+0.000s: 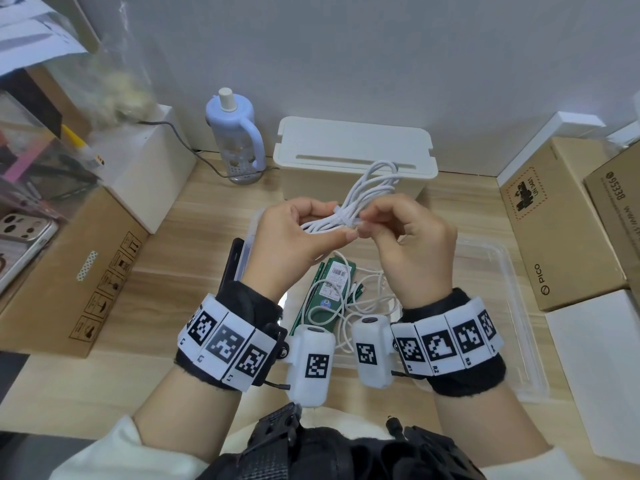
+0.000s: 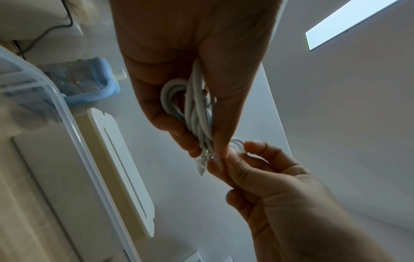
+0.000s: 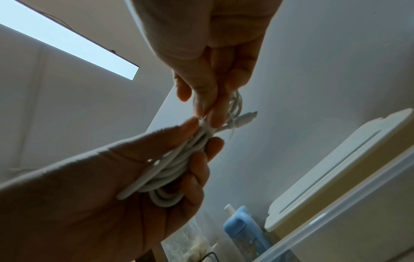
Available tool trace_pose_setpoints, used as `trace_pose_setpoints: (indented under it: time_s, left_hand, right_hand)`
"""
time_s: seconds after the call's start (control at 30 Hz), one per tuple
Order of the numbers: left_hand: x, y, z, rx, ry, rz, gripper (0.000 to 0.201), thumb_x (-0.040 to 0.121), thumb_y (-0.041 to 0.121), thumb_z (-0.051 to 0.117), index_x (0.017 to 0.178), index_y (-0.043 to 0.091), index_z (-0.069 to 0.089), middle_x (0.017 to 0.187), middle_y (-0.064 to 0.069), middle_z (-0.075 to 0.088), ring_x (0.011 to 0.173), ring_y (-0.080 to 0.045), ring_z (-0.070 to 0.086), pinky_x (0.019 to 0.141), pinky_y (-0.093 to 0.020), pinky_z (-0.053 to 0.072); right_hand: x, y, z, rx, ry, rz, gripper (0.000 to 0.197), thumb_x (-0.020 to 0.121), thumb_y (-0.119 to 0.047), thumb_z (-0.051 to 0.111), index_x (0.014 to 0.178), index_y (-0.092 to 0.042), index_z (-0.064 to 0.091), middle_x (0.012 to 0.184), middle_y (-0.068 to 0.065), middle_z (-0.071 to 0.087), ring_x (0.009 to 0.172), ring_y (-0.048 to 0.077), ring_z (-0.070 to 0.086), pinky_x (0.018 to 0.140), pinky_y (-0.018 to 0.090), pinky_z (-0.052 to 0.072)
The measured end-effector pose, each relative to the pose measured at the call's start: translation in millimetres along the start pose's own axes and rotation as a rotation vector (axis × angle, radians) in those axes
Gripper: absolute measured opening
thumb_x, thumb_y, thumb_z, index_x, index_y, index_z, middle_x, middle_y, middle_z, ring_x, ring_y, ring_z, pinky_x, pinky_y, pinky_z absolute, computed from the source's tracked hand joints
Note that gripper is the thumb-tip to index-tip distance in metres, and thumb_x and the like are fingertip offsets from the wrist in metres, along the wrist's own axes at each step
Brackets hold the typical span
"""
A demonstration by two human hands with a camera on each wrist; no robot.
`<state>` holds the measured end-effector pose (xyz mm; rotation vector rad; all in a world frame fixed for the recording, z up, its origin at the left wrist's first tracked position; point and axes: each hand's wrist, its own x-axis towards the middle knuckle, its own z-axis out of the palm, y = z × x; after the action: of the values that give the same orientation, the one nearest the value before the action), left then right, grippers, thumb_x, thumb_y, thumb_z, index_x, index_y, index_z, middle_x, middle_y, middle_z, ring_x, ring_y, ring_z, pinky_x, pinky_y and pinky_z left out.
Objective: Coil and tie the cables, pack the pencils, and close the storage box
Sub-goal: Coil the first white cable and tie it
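- Hands raised above a wooden surface [image 1: 194, 216], with a bundle of white cable [image 1: 363, 194] held between them in mid-air.
- Left hand [image 1: 294, 237] has its grip wrapped round the near end of the coil, fingers and thumb curled about the gathered loops.
- Right hand [image 1: 412, 237] pinches a thin white tie [image 1: 346, 218] at the middle of the bundle, fingertips pressed together on it; whether the tie is fully fastened cannot be told.
- Far end of the coil fans into loops that rise towards a white lidded box [image 1: 353, 150] standing at the far edge by the wall.
- Below the hands lies an open clear plastic storage box [image 1: 498, 271]; its clear lid [image 1: 254, 223] seems to stand at the left side, partly hidden.
- Inside that box rest a green pencil pack [image 1: 329, 289] and a second white cable [image 1: 367, 299], lying loose and tangled.
- Judged from this, one cable is coiled and nearly tied; the second cable awaits coiling, the pencils look at least partly packed, and the storage box is not yet closed.
- Pale blue bottle [image 1: 235, 133] stands at the far left; cardboard boxes [image 1: 554, 220] flank both sides.
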<state>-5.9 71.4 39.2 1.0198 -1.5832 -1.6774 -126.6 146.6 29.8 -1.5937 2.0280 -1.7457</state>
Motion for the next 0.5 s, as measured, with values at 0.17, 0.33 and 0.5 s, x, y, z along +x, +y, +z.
trace_pose_setpoints:
  time_s: [0.17,0.33,0.5]
  left_hand:
    - [1,-3,2,0.013,-0.009,0.034,0.013,0.079,0.014,0.069,0.092,0.017,0.070,0.106,-0.003,0.069,0.069,-0.010,0.064,0.063,-0.022,0.053]
    - [4,2,0,-0.061,0.109,0.092,0.005,0.082,0.009,0.066,0.079,0.013,0.066,0.087,-0.003,0.071,0.059,-0.015,0.067,0.055,-0.025,0.052]
    - [7,-3,-6,-0.031,0.089,0.145,0.015,0.078,0.007,0.070,0.069,0.017,0.063,0.072,0.002,0.071,0.069,-0.016,0.067,0.064,-0.029,0.055]
  right_hand:
    - [5,-1,0,0.116,0.015,0.222,0.033,0.061,-0.007,0.081,0.064,-0.030,0.056,0.066,-0.013,0.063,0.059,0.004,0.061,0.059,0.019,0.050]
    - [3,-4,6,0.137,0.095,0.346,0.037,0.065,-0.030,0.079,0.067,-0.028,0.042,0.065,-0.003,0.048,0.056,0.010,0.046,0.053,0.020,0.042]
    - [7,-9,17,0.610,-0.355,0.712,0.053,0.067,-0.046,0.058,0.105,-0.009,0.055,0.097,0.010,0.066,0.085,0.021,0.067,0.066,0.028,0.058]
